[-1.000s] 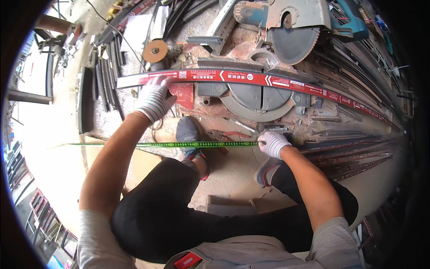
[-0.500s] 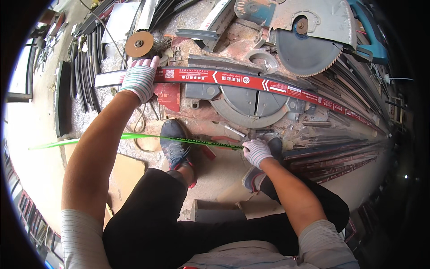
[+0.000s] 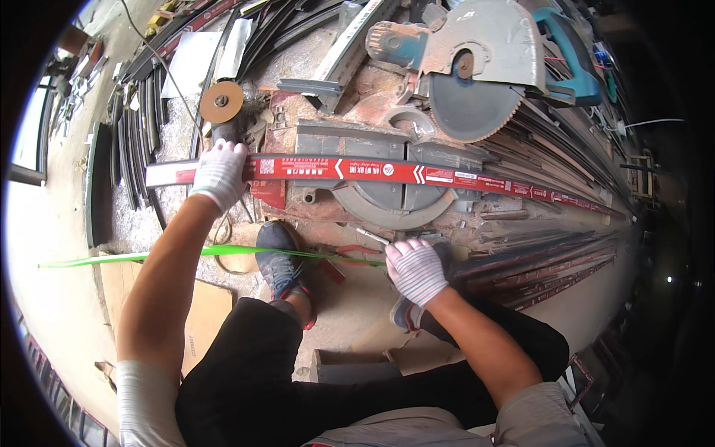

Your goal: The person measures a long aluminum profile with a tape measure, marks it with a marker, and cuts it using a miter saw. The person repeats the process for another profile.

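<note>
My left hand (image 3: 221, 173), in a striped white glove, is closed around a long metal profile (image 3: 357, 170) near its left end. Red printed film covers most of the profile, which lies across the base of a miter saw (image 3: 395, 212). My right hand (image 3: 417, 270), gloved alike, is closed on the right end of a green tape measure (image 3: 231, 250). The tape's blade stretches left in front of my left shoe (image 3: 277, 249) and passes behind my left forearm. Whatever part of the tape measure is inside my right fist is hidden.
The saw's toothed blade (image 3: 473, 104) is raised beyond the profile. An angle grinder with a brown disc (image 3: 221, 102) lies behind my left hand. Dark profiles (image 3: 536, 261) are piled at the right. A white pen-like stick (image 3: 372, 235) and flat cardboard (image 3: 208, 313) lie on the floor.
The view has shifted, so the saw and profile appear lower. My right hand has turned, showing more of its back, and the tape's blade has twisted nearer to edge-on. Both hands keep their hold.
</note>
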A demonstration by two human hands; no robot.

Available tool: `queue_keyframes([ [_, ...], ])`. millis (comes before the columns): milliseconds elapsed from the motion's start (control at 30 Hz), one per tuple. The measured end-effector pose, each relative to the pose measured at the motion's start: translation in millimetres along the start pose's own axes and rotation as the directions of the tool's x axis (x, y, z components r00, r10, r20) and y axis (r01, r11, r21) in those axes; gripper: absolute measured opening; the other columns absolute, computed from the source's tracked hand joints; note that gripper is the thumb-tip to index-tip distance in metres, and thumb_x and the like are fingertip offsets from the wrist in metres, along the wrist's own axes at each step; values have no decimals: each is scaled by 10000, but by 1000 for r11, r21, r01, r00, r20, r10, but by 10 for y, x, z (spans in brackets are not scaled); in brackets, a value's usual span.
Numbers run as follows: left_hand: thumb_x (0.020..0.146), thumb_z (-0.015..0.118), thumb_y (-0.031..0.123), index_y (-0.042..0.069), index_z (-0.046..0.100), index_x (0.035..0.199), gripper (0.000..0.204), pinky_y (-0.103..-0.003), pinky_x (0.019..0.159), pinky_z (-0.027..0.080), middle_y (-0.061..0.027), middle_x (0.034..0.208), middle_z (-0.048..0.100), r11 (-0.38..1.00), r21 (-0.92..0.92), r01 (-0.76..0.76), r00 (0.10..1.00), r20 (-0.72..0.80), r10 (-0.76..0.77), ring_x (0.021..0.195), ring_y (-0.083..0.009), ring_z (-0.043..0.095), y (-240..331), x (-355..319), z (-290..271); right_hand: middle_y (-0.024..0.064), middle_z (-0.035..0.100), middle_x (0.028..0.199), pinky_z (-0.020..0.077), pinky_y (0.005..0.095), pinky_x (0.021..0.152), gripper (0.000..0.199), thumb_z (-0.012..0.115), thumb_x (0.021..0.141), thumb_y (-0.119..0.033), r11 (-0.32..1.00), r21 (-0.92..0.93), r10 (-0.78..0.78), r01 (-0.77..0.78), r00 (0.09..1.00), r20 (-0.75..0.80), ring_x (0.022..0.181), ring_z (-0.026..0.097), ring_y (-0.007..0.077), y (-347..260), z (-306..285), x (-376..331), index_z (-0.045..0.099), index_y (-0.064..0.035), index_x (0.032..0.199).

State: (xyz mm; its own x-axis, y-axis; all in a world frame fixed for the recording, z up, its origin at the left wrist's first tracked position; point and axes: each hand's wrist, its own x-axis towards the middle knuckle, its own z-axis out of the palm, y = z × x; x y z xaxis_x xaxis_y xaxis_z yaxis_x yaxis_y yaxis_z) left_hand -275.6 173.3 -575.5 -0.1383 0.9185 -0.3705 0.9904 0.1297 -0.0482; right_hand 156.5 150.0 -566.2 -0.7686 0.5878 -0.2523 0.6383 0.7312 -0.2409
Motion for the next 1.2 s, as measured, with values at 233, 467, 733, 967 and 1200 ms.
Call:
queue_keyframes([
  [233,796,655,109,62,632,962,174,-486,849,509,-168,966,672,988,-65,-140,963,-240,121,961,-357,662,5,-794,-319,208,545,1381,385,537,1122,825,815,721,-253,993,-84,-100,77,942,-320,1279,517,398,-298,-738,691,490,-26,1445],
  [467,834,628,145,61,647,929,129,-491,845,495,-152,884,628,974,-182,-131,945,-320,67,909,-357,645,106,-1426,-529,194,641,1141,476,498,983,793,862,700,-231,999,-40,-22,17,990,-140,1048,613,385,-271,-750,758,509,-14,1376],
  [733,822,705,224,67,656,1068,296,-481,1052,455,-126,1006,641,932,-280,-229,911,-400,104,1027,-339,635,-10,-1792,-528,186,620,989,507,496,859,655,909,611,-181,995,-61,-89,85,993,-71,960,610,393,-297,-822,617,564,-40,1150],
  [967,832,789,154,9,548,1391,626,-457,1145,394,-186,1362,553,761,-631,-150,315,-760,-568,1280,-332,538,-549,-2601,-442,197,615,1010,517,501,839,658,893,599,-142,994,-89,-68,65,997,-32,968,613,413,-286,-1060,492,561,-22,1154],
  [1200,1066,453,543,-24,592,1355,652,-439,1011,521,-132,1205,677,-636,-397,-661,665,82,-742,1076,-233,658,-904,-2734,-54,191,613,982,521,500,821,627,879,626,-159,987,-123,-113,102,990,-88,931,623,416,-377,-1138,340,555,-19,1144],
])
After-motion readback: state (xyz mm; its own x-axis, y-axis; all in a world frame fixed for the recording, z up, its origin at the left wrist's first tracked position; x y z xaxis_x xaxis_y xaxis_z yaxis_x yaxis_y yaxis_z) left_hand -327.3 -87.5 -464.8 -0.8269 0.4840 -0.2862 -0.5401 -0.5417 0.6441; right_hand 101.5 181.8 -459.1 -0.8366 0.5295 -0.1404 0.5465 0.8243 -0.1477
